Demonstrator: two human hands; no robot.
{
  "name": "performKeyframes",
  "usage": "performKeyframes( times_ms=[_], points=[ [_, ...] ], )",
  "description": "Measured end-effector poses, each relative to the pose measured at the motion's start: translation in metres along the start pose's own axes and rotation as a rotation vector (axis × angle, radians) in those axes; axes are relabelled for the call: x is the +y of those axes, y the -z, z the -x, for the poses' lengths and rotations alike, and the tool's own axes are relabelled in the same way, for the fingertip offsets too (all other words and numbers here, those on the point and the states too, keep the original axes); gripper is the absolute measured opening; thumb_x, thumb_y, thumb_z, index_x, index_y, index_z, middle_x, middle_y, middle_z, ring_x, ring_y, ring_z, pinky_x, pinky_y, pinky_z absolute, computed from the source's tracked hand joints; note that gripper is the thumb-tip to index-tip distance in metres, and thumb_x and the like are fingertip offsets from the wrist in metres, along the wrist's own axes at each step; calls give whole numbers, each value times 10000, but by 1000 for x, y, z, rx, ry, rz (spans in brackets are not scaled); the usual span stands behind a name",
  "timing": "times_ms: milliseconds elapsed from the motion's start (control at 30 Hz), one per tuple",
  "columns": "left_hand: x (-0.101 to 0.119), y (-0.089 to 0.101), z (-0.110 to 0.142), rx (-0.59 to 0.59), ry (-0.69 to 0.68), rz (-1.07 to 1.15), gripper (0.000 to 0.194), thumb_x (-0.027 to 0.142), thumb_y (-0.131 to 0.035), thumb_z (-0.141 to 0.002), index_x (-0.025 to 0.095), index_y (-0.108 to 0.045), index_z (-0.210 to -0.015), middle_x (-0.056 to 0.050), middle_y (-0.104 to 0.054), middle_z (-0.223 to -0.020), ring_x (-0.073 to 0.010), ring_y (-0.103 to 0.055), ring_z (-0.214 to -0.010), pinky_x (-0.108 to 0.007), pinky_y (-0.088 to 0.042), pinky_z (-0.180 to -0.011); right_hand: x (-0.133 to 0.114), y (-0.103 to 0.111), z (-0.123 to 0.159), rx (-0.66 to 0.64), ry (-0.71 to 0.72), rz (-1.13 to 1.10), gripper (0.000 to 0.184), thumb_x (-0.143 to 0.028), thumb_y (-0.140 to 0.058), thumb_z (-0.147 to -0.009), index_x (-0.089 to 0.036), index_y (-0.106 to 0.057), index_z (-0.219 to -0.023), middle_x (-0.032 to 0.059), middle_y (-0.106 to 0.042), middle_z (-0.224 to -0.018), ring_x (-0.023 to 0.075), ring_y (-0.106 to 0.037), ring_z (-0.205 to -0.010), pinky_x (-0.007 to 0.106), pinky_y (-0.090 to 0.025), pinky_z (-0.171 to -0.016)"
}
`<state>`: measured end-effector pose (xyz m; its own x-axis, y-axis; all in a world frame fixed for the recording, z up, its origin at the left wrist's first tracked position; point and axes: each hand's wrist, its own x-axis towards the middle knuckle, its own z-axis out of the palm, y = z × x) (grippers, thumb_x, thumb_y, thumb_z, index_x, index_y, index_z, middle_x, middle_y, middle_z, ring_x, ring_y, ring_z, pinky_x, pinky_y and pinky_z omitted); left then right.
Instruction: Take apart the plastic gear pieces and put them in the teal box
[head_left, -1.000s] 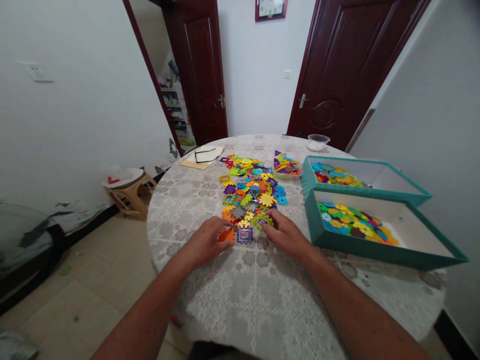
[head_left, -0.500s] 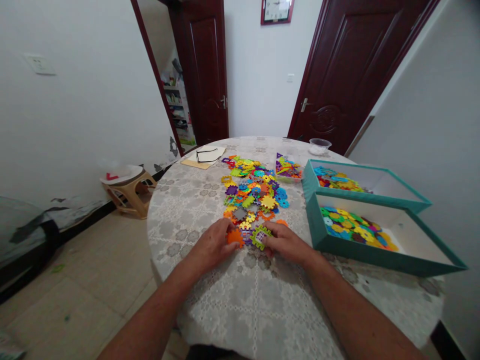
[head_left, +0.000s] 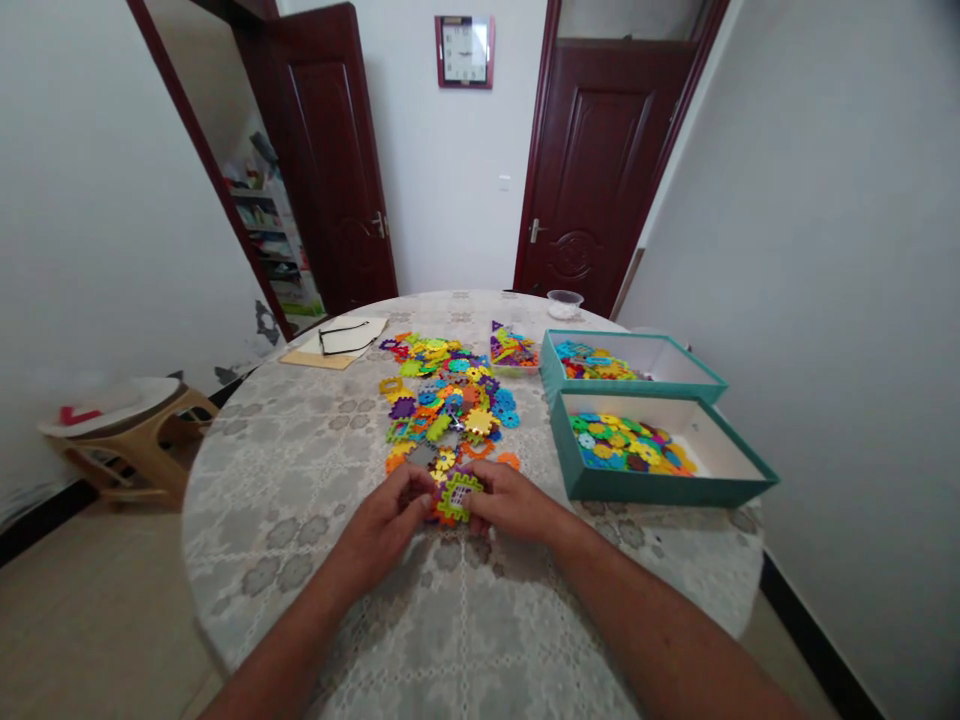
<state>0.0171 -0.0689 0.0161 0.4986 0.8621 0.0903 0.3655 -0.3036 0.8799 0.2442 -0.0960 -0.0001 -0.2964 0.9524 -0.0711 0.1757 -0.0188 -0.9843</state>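
Observation:
Both my hands meet at the near edge of a pile of colourful plastic interlocking tiles [head_left: 442,395] on a round table [head_left: 300,500]. My left hand [head_left: 386,520] and my right hand [head_left: 510,503] pinch together a small cluster of joined tiles [head_left: 454,495], with a green square tile facing up and purple and orange pieces under it. Fingers of both hands are curled round the cluster, held just above the lace tablecloth.
Two teal boxes [head_left: 600,487] [head_left: 551,360] holding more tiles stand at the right. A small tray of tiles [head_left: 512,352], a clear bowl [head_left: 564,302], and glasses on a board [head_left: 337,340] lie farther back. A stool [head_left: 127,440] stands at the left.
My hands have brought the orange, purple and green tiles together into one cluster and lifted it slightly. The head camera has tilted up and turned, showing more of the room.

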Motion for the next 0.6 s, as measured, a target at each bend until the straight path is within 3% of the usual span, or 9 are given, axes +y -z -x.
performKeyframes(
  times_ms=[100, 233, 400, 500, 600],
  points=[
    [5, 1, -2, -7, -49, -140, 201, 337, -522, -958, 228, -618, -1097, -58, -712, -1020, -223, -675, -937, -356, -547, -854, -20, 8, 10, 76, 40, 82, 194, -276, -604, -863, -211, -654, -1038, -24, -645, -772, 107, -578, -559, 212, -441, -518],
    [3, -3, -4, -75, -118, -437, 359, 306, -688, -846, 256, -656, -1200, -100, -683, -1208, -297, -634, -1149, -429, -498, -1006, -59, 38, 28, 324, 147, 423, 142, -311, -607, -898, -221, -675, -984, -14, -650, -781, 144, -569, -651, 250, -416, -591],
    [-4, -11, -6, -103, -84, -527, 403, 268, -695, -843, 242, -662, -1244, -111, -639, -1248, -306, -616, -1174, -428, -490, -1010, -87, 122, 29, 601, 115, 792, 237, -361, -608, -897, -201, -714, -1036, 30, -706, -822, 185, -602, -714, 281, -414, -645],
    [-9, -12, -7, -51, -99, -479, 440, 263, -684, -857, 223, -635, -1293, -120, -607, -1283, -290, -610, -1182, -415, -488, -1026, -86, 181, 20, 833, -24, 998, 284, -343, -611, -881, -168, -737, -1066, 69, -739, -848, 210, -642, -757, 299, -442, -697],
    [-14, -12, -8, -40, -100, -450, 507, 254, -709, -841, 205, -610, -1335, -129, -598, -1308, -296, -597, -1223, -423, -472, -1074, -81, 223, 12, 981, -136, 1109, 397, -332, -626, -868, -128, -736, -1190, 150, -766, -1045, 269, -689, -910, 348, -488, -810]
  ],
)
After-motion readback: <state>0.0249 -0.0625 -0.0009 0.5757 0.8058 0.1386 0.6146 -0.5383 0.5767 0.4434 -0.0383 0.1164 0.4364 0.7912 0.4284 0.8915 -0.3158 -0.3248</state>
